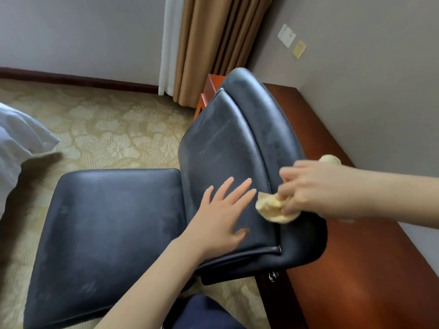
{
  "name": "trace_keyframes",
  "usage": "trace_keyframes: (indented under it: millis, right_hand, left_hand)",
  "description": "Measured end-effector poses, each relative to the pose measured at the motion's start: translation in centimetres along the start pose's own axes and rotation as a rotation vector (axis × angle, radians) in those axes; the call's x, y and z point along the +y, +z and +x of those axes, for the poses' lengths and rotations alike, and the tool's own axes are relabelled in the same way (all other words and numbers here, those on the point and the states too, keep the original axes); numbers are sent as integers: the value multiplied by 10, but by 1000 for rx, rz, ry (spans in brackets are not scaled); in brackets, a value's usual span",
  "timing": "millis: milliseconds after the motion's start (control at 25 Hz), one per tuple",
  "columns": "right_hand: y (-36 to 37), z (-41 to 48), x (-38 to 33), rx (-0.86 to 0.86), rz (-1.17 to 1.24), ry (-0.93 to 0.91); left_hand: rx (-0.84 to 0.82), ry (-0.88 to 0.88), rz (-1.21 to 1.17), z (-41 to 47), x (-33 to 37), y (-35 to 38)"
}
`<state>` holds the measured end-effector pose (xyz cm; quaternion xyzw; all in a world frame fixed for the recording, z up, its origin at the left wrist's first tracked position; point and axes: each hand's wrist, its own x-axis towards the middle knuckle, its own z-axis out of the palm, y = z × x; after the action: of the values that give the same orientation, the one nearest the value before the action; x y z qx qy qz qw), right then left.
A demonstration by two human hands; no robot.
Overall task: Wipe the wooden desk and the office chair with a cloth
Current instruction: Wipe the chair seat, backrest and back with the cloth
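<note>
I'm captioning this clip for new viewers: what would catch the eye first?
A black office chair fills the middle, beside the wooden desk at right. The right hand grips a bunched yellow cloth against the chair's back; the left hand lies flat beside it.

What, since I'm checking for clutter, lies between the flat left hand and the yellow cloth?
Nothing loose: the head view shows only a thin strip of bare chair back between the left hand and the cloth, which the right hand grips.

Crumpled yellow cloth (273,208) on black chair (225,143) — desk (356,269) behind.
</note>
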<state>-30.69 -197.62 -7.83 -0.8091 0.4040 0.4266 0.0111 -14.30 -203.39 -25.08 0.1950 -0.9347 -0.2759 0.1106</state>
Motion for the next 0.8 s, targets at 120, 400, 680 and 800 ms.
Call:
trace_keyframes:
  millis: [120,400,680,800]
  right_hand:
    - [1,18,40,49,-88,200]
    - [13,61,77,282,52,717]
    - [36,20,-26,320,120,626]
    - [45,-6,-67,506,114,603]
  left_hand:
    - [-58,12,120,11,7,-11]
    - [-153,66,236,21,15,-22]
    - [-114,149,412,27,10,-27]
    - [-108,197,465,27,8,-29]
